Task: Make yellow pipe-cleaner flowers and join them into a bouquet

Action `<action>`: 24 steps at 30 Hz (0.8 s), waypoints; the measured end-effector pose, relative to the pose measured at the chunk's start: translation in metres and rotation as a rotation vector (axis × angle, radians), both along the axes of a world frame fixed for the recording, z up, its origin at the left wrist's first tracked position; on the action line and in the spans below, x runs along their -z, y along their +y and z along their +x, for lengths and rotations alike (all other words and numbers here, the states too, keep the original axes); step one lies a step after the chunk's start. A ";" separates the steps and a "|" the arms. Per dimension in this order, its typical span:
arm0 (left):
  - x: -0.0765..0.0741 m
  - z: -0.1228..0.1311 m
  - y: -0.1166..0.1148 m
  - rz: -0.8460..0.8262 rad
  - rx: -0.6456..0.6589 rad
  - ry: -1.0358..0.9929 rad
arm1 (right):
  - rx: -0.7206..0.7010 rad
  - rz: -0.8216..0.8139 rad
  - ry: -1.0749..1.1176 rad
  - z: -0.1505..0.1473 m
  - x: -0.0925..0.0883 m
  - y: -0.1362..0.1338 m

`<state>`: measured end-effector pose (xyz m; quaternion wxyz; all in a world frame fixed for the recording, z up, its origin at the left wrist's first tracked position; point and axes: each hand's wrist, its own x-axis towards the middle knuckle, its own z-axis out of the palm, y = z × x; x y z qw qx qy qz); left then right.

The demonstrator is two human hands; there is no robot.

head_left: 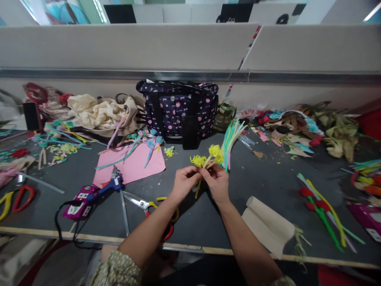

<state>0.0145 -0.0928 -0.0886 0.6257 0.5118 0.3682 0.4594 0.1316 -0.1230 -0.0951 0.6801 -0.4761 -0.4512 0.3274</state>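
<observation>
Yellow flowers (210, 154) held low over the middle of the dark worktop (262, 178), heads up and away from the person, thin stems running down between the two hands; left hand (183, 183) and right hand (218, 183) meet at the stems, fingers of both pinched together on them, fingertips touching.

Just beyond the right hand, a bundle of green and blue strips (232, 137) fans toward the back; a pink sheet (132, 166) lies left of the hands; near it a blue glue gun (107, 186); scissors (142, 203) under the left forearm; a beige paper roll (268, 225) beside the right forearm; red flowers on green stems (317, 208) well to the right; a spotted dark bag (175, 107) at the back wall.
</observation>
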 end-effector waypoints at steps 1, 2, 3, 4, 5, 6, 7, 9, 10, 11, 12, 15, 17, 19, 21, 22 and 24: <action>0.000 0.000 0.000 0.019 0.000 0.021 | 0.001 -0.018 -0.014 0.000 0.000 0.000; 0.001 0.000 0.000 0.038 -0.003 0.042 | 0.004 -0.035 -0.032 0.000 -0.001 -0.001; 0.002 0.000 0.000 0.055 -0.006 0.061 | 0.005 -0.049 -0.054 0.000 -0.002 -0.001; 0.003 0.000 0.000 0.068 -0.011 0.074 | 0.003 -0.060 -0.076 0.001 -0.003 -0.002; 0.005 0.000 0.000 0.079 -0.015 0.080 | 0.001 -0.066 -0.094 0.001 -0.004 -0.002; 0.006 0.000 0.000 0.089 -0.015 0.081 | -0.001 -0.068 -0.107 0.001 -0.006 -0.002; 0.007 0.000 0.000 0.095 -0.013 0.078 | -0.001 -0.068 -0.115 0.001 -0.006 -0.002; 0.007 -0.001 0.001 0.102 -0.005 0.068 | 0.005 -0.057 -0.110 0.000 -0.007 -0.002; 0.006 -0.001 0.001 0.103 -0.004 0.058 | 0.009 -0.049 -0.091 0.000 -0.006 -0.002; 0.005 -0.001 0.001 0.099 -0.008 0.046 | 0.006 -0.046 -0.064 0.000 -0.006 -0.002; 0.004 -0.001 0.001 0.090 -0.016 0.029 | -0.001 -0.050 -0.031 0.000 -0.005 -0.001; 0.000 -0.003 0.002 0.040 -0.057 -0.042 | -0.021 -0.072 0.020 0.000 -0.003 -0.001; -0.001 -0.004 0.003 0.007 -0.077 -0.076 | -0.008 -0.066 -0.020 0.000 -0.003 -0.001; -0.002 -0.005 0.003 -0.003 -0.087 -0.089 | 0.006 -0.052 -0.071 0.000 -0.003 -0.002; -0.001 -0.005 0.004 0.007 -0.082 -0.086 | 0.013 -0.041 -0.082 -0.001 -0.003 -0.002; -0.001 -0.005 0.004 0.015 -0.075 -0.083 | 0.018 -0.035 -0.080 -0.001 -0.003 -0.002; 0.000 -0.005 0.004 0.035 -0.065 -0.075 | 0.038 -0.021 -0.090 -0.001 -0.001 -0.002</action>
